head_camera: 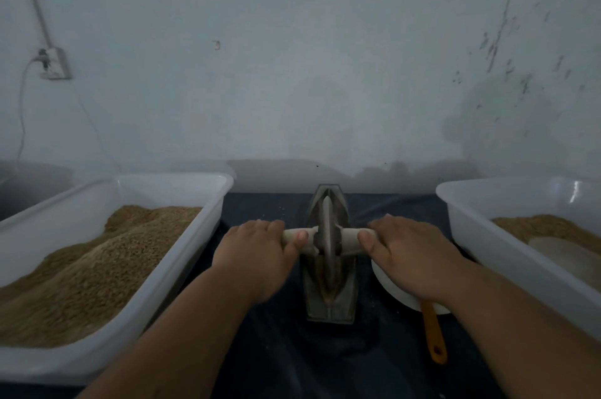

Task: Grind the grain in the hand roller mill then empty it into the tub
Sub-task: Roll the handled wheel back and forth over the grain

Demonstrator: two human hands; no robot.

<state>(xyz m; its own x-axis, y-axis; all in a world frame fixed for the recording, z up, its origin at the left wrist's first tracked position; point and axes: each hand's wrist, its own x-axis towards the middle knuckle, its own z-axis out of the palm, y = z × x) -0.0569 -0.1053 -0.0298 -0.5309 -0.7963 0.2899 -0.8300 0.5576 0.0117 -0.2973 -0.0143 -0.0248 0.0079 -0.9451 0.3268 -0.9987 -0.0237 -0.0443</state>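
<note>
Right now, on the head camera, I see the left hand point(257, 255) and right hand point(413, 255) apart, each wrapped round one handle of the roller mill point(327, 226). It stands mid-worktop point(276, 350), between the grain point(97, 275) tub point(182, 255) at the left edge and a second tub point(481, 236) at the right edge. A white bowl point(393, 288) sits under my right wrist.

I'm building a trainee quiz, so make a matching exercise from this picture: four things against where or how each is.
Things: 1 left tub; 2 hand roller mill; 3 orange handle; 4 wall socket.
States: A on the wall, upper left; B gripped by left hand and right hand; C heaped with grain; D lying right of the mill's base.
Pairs: 1-C, 2-B, 3-D, 4-A.
</note>
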